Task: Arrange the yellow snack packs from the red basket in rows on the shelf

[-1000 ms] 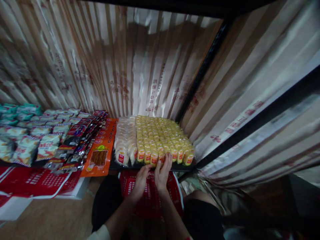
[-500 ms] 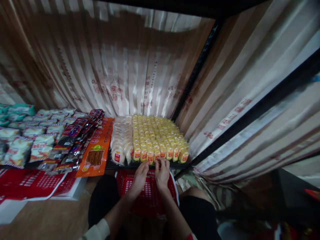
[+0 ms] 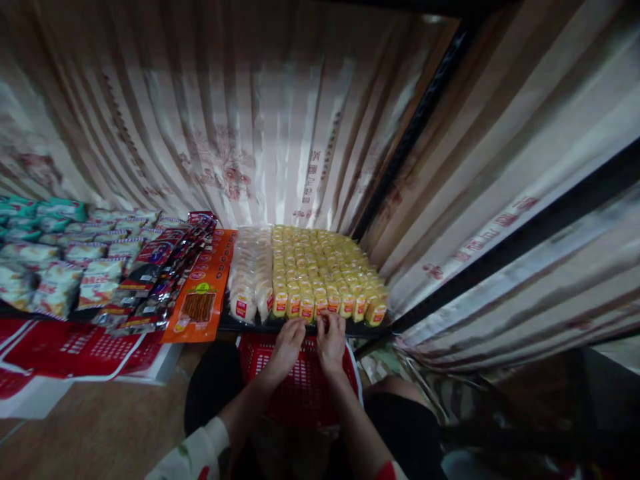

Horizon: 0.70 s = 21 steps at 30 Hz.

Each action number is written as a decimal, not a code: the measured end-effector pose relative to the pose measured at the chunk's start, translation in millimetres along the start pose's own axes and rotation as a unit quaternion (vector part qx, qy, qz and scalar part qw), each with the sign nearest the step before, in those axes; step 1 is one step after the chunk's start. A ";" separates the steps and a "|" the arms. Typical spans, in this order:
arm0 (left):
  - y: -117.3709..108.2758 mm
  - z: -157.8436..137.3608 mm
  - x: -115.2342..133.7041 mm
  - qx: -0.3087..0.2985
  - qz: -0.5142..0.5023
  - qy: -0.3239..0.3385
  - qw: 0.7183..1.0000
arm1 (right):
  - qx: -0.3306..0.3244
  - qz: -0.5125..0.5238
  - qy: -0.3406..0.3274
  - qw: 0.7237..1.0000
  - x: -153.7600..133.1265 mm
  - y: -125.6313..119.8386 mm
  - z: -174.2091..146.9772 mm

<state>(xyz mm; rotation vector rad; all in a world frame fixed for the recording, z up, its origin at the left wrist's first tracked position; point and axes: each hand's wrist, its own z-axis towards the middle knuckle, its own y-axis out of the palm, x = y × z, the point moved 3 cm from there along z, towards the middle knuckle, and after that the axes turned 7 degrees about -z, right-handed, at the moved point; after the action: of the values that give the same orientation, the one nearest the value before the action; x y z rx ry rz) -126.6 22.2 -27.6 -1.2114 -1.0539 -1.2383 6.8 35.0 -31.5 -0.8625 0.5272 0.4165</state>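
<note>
Rows of yellow packaged cakes [image 3: 325, 267] with red labels lie packed together on a black shelf [image 3: 235, 325]. At the front edge my left hand [image 3: 289, 343] has its fingers pressed together, fingertips at the bottom of a front cake [image 3: 307, 308]. Close beside it, my right hand [image 3: 331, 341] curls its fingers on the neighbouring front cake [image 3: 321, 303]. The fingertips partly hide the lower ends of these packets. Below both hands, between my knees, sits a red plastic basket [image 3: 310, 400] with a slotted wall.
To the left lie pale round packets [image 3: 243, 280], an orange snack bag [image 3: 200, 307], dark red packets [image 3: 155, 267] and white-and-teal bags [image 3: 103, 280]. Another red basket [image 3: 85, 347] stands below them. A black post [image 3: 415, 127] and pleated curtain [image 3: 280, 133] bound the shelf.
The view has shifted slightly, so the shelf goods appear a little further right. Both hands stay at the front row of cakes, with only small finger movement.
</note>
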 end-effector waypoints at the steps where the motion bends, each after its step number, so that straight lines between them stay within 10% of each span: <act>1: -1.0 -2.0 2.3 -0.002 0.005 0.014 1.000 | -0.002 0.000 0.000 1.000 0.7 0.0 -0.7; 11: -54.4 -35.8 6.0 0.169 0.186 0.128 0.959 | 0.010 -0.023 -0.066 0.998 -2.1 -9.7 -10.6; 21: -105.1 -17.9 12.3 0.281 0.309 0.151 0.896 | -0.121 0.067 -0.221 0.965 -94.9 22.0 -17.4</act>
<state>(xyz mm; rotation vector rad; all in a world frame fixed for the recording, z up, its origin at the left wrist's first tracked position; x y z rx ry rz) -231.3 8.7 -8.8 -0.7682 -0.6430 -0.5371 -85.4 21.3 1.9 -0.9350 0.1209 0.7871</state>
